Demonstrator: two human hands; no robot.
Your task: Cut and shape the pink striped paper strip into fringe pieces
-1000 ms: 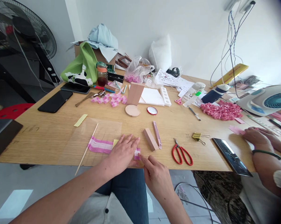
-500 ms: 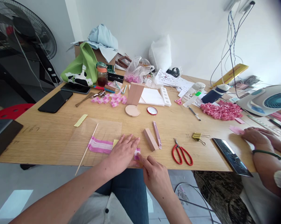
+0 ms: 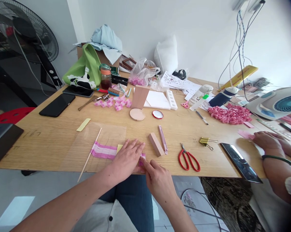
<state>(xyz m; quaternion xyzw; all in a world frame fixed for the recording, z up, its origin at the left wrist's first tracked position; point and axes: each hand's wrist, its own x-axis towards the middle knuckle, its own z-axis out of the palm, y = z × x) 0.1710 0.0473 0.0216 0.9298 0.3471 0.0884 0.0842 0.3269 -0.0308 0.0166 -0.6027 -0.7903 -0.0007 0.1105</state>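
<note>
A: From the head view, how is the left hand (image 3: 128,158) placed?
B: It is laid flat, palm down and fingers extended, across the pink-and-white strip (image 3: 103,151); nothing is seen to be gripped by it.
A: And the right hand (image 3: 160,178)?
B: Its index finger is stretched out onto the strip's right end, just beside the left fingers. The other fingers are curled; whether anything is pinched under them cannot be told.
A: Where is the strip found?
B: At the table's (image 3: 48,141) near edge, partly covered by both hands. Its left end is attached along a thin wooden stick (image 3: 89,156), and a clear sheet (image 3: 74,156) is spread beneath.
A: What is placed nearby?
B: A wooden block (image 3: 156,144) is set just beyond the right hand, with red-handled scissors (image 3: 189,161) laid farther right.
</note>
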